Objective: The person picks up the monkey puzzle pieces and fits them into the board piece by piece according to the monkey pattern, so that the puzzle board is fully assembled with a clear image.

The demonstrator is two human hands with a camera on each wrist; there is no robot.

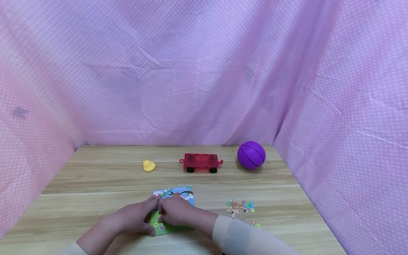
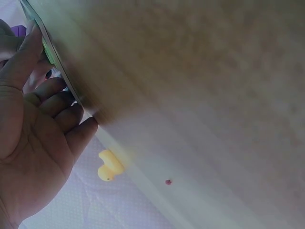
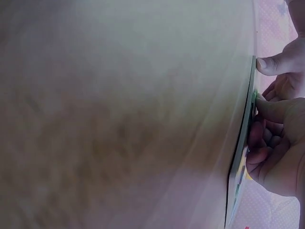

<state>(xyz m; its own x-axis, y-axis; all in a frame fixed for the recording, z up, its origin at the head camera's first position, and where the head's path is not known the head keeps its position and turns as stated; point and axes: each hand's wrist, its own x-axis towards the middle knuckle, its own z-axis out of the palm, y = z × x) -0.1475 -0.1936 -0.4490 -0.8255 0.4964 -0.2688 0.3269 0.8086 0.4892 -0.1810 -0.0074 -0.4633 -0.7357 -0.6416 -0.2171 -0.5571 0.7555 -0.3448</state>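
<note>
A picture puzzle board (image 1: 172, 228) with a green lower part and a blue top lies on the wooden table. My left hand (image 1: 135, 216) rests along its left side, thumb by the lower corner and fingers spread relaxed at the upper edge. Over the middle of the board, my right hand (image 1: 176, 211) has its fingers curled; its thumb and fingertips press a small green-edged puzzle piece (image 3: 254, 101) against the surface. In the left wrist view a green edge (image 2: 49, 53) shows beside the fingers. The hands hide much of the picture.
Joined puzzle pieces (image 1: 240, 206) with an animal picture lie to the right, with more partly behind the right sleeve (image 1: 242, 235). Farther back are a yellow toy duck (image 1: 148, 165), a red toy wagon (image 1: 200, 161) and a purple ball (image 1: 251, 155). Pink dotted cloth (image 1: 197, 88) surrounds the table.
</note>
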